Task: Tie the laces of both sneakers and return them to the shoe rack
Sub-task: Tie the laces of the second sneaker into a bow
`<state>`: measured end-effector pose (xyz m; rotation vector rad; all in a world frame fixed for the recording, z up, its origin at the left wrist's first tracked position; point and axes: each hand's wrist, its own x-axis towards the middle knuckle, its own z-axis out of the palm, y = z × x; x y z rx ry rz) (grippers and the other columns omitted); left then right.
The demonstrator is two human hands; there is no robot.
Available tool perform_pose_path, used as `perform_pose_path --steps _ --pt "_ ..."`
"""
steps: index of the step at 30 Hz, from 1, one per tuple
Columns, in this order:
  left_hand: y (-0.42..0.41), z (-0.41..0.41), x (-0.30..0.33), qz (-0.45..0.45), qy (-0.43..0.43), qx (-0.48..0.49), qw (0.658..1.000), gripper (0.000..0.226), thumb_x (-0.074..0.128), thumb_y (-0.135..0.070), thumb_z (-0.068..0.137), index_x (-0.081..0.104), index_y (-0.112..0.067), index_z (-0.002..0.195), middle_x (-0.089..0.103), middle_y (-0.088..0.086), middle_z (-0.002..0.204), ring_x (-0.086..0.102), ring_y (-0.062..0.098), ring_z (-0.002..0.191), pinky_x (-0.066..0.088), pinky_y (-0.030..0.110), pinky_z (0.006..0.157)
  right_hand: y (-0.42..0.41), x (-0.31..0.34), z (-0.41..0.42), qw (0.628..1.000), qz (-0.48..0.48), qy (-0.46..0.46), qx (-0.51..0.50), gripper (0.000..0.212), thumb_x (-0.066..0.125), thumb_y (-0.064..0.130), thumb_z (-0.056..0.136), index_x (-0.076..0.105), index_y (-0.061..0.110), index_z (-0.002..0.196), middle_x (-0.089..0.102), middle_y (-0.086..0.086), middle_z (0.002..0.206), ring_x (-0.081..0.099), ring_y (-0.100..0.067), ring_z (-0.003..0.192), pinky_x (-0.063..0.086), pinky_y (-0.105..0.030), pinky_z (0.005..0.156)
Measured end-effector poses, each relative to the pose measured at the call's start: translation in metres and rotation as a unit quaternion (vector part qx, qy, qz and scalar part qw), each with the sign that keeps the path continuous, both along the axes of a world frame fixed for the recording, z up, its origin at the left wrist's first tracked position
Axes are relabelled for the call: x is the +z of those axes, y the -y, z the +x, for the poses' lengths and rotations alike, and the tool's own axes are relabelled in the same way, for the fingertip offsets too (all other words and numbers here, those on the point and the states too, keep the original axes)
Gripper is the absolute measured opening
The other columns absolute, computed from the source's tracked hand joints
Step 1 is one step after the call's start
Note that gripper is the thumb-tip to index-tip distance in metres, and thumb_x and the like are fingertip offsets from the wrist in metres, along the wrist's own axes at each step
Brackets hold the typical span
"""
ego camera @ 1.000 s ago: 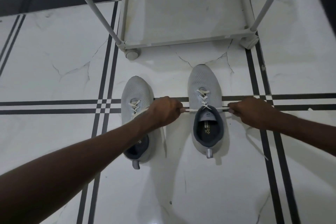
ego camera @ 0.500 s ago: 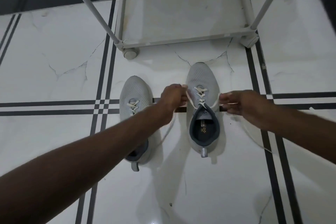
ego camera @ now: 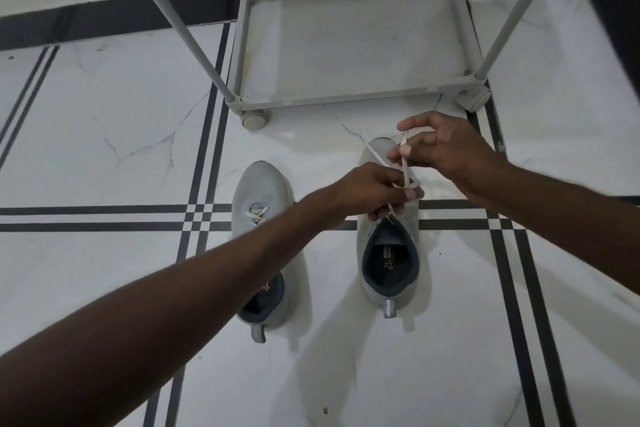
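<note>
Two light grey sneakers stand side by side on the floor, toes pointing away from me. My left hand [ego camera: 374, 192] hovers over the tongue of the right sneaker [ego camera: 393, 255] and pinches its white lace [ego camera: 404, 168] where the two ends cross. My right hand [ego camera: 441, 147] is above the toe of that shoe, gripping one lace end between thumb and fingers. The left sneaker [ego camera: 258, 196] sits under my left forearm, its laces loose. The grey shoe rack [ego camera: 349, 99] stands just beyond the shoes; its bottom shelf holds nothing.
The floor is white marble tile with black stripe lines [ego camera: 104, 217]. The rack rests on round feet [ego camera: 254, 120] and has slanting poles rising toward me. A black skirting band [ego camera: 121, 15] runs along the wall at the back.
Both hands came in from either side of the right sneaker and now meet above it. The lace ends, earlier pulled out sideways, are now crossed and lifted toward the toe.
</note>
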<state>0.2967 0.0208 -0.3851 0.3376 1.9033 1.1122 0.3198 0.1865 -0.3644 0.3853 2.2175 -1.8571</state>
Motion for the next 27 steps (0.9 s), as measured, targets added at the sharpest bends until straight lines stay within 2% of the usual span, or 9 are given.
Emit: perform_pose_path --steps 3,9,12,15,17,19,22,25,27 --pt "0.004 -0.004 0.003 0.012 0.022 0.049 0.998 0.032 0.065 -0.040 0.090 0.077 -0.010 0.090 0.059 0.000 0.063 0.046 0.008 0.050 0.039 0.021 0.050 0.001 -0.009 -0.001 0.999 0.026 0.027 0.023 0.029 0.057 0.006 0.093 0.057 0.015 0.121 0.075 -0.013 0.090 0.074 -0.023 0.088 0.058 -0.037 0.084" --pt "0.023 -0.014 0.002 0.045 0.045 0.126 0.990 0.035 0.067 -0.033 0.091 0.076 0.001 0.088 0.067 0.004 0.062 0.057 0.014 0.053 0.050 0.024 0.054 0.000 -0.025 0.013 0.979 0.169 0.027 0.112 0.016 0.055 0.009 0.094 0.064 0.018 0.103 0.071 -0.006 0.065 0.053 -0.003 0.040 0.039 -0.017 0.037" --pt "0.033 -0.017 -0.005 -0.001 -0.144 0.083 0.986 0.013 0.075 -0.021 0.083 0.078 -0.009 0.086 0.075 0.006 0.071 0.069 0.017 0.062 0.060 0.032 0.068 0.002 -0.026 0.018 0.950 0.242 0.030 0.195 0.017 0.063 0.009 0.085 0.072 0.022 0.092 0.074 -0.004 0.074 0.055 -0.002 0.047 0.039 -0.015 0.045" --pt "0.033 -0.006 -0.012 -0.050 -0.405 -0.004 0.913 0.014 0.071 -0.014 0.080 0.076 -0.018 0.093 0.075 -0.001 0.081 0.068 0.018 0.072 0.055 0.034 0.069 0.004 -0.031 0.015 0.924 0.317 0.000 0.213 0.017 0.069 0.011 0.082 0.077 0.026 0.088 0.072 0.006 0.084 0.065 -0.005 0.072 0.045 -0.019 0.063" --pt "0.029 -0.001 -0.016 -0.060 -0.490 -0.029 0.869 0.020 0.067 -0.014 0.081 0.075 -0.020 0.099 0.075 -0.002 0.088 0.067 0.020 0.077 0.052 0.034 0.066 0.006 -0.033 0.009 0.954 0.254 0.006 0.162 0.024 0.063 0.001 0.086 0.077 0.018 0.095 0.074 0.001 0.088 0.069 -0.016 0.084 0.053 -0.022 0.074" --pt "0.026 -0.001 -0.020 -0.071 -0.544 -0.038 0.835 0.023 0.063 -0.016 0.083 0.076 -0.023 0.101 0.074 -0.003 0.089 0.066 0.021 0.081 0.052 0.036 0.063 0.010 -0.034 0.004 0.989 0.047 0.084 0.109 0.028 0.054 -0.008 0.090 0.073 0.009 0.102 0.075 -0.010 0.095 0.071 -0.024 0.091 0.060 -0.026 0.079" --pt "0.024 0.002 -0.026 -0.065 -0.548 0.008 0.834 0.026 0.061 -0.017 0.084 0.077 -0.024 0.103 0.075 -0.003 0.092 0.064 0.022 0.083 0.051 0.037 0.065 0.012 -0.036 -0.002 0.963 -0.156 0.196 0.100 0.027 0.047 -0.008 0.094 0.067 0.000 0.110 0.073 -0.016 0.097 0.071 -0.027 0.089 0.061 -0.030 0.079" --pt "0.022 0.007 -0.027 -0.052 -0.482 0.073 0.872 0.025 0.063 -0.016 0.086 0.078 -0.025 0.103 0.076 -0.007 0.095 0.061 0.018 0.085 0.050 0.035 0.070 0.012 -0.040 -0.003 0.960 -0.170 0.202 0.095 0.020 0.053 -0.004 0.092 0.065 -0.005 0.108 0.070 -0.017 0.089 0.066 -0.028 0.082 0.060 -0.033 0.076" --pt "0.024 0.009 -0.028 -0.025 -0.386 0.140 0.911 0.018 0.065 -0.027 0.089 0.079 -0.024 0.101 0.077 -0.005 0.090 0.066 0.016 0.080 0.053 0.035 0.069 0.008 -0.043 -0.004 0.985 -0.074 0.153 0.041 0.014 0.062 0.001 0.089 0.071 -0.003 0.098 0.072 -0.017 0.087 0.067 -0.028 0.080 0.059 -0.031 0.073"
